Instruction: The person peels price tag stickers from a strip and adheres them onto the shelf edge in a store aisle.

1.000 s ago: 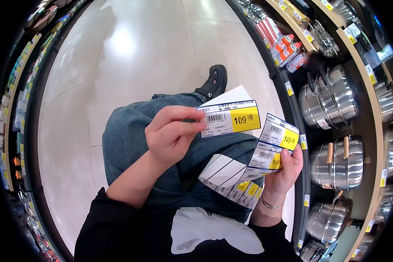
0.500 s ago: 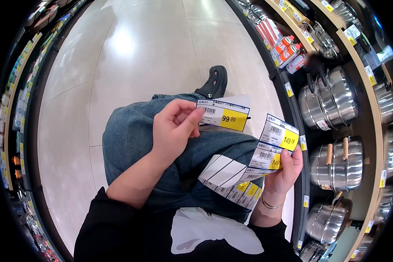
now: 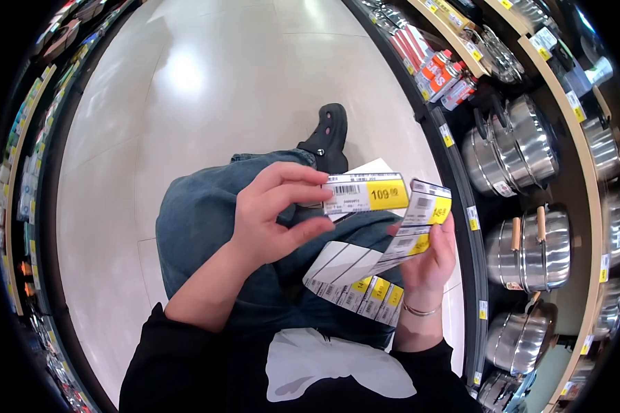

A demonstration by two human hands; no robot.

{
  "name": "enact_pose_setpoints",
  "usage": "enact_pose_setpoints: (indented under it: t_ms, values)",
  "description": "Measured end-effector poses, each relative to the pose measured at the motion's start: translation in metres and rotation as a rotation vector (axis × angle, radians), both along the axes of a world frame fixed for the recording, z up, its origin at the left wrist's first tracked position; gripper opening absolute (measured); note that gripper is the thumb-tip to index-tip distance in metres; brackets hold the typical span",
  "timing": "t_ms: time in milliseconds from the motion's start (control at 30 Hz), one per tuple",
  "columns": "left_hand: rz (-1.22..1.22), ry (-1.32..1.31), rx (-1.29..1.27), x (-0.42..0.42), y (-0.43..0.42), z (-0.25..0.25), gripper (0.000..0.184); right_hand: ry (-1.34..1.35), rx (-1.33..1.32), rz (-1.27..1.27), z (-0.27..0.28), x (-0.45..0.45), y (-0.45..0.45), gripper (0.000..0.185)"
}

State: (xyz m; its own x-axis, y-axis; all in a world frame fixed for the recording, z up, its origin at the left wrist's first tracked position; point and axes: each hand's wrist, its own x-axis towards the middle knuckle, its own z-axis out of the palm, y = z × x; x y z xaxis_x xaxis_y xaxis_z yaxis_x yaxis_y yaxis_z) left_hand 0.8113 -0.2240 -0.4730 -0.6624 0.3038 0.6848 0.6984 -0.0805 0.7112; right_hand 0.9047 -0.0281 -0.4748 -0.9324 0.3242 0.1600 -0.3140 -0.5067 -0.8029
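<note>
My left hand [image 3: 272, 217] grips the left end of a small stack of price labels between its fingers, with the thumb held apart below. The top price label [image 3: 365, 195] has a barcode and a yellow panel reading 109. A white card edge shows behind it. In my right hand [image 3: 434, 258] is a long strip of price labels [image 3: 417, 219], pinched by the thumb near its upper end; its printed faces show yellow panels. The strip curls down over my lap, showing its white back [image 3: 341, 265] and more printed labels [image 3: 365, 297] below.
Steel pots [image 3: 510, 148] with price tags line the shelf at my right, very near my right arm. Orange gas cans [image 3: 437, 76] stand farther up it. Another goods shelf [image 3: 31, 165] runs along the left, across the tiled floor [image 3: 220, 89]. A black clog [image 3: 327, 138] is ahead.
The label on top at my left hand now reads 109 instead of 99. My left thumb has lifted off the label. The strip in my right hand has tilted and shifted left.
</note>
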Motion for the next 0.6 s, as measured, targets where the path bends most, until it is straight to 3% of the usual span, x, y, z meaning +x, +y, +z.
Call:
enact_pose_setpoints:
  t_ms: [200, 267, 600]
  values:
    - [0.053, 0.059, -0.052, 0.004, 0.003, -0.003, 0.018, -0.007, -0.049, 0.083, -0.002, -0.003, -0.008, 0.038]
    - [-0.019, -0.191, 0.034, 0.007, 0.007, -0.005, 0.014, -0.02, -0.034, 0.085, -0.002, -0.002, -0.008, 0.037]
    - [-0.209, -0.512, 0.203, 0.015, 0.013, -0.009, 0.016, -0.128, 0.026, 0.029, 0.003, -0.008, -0.017, 0.025]
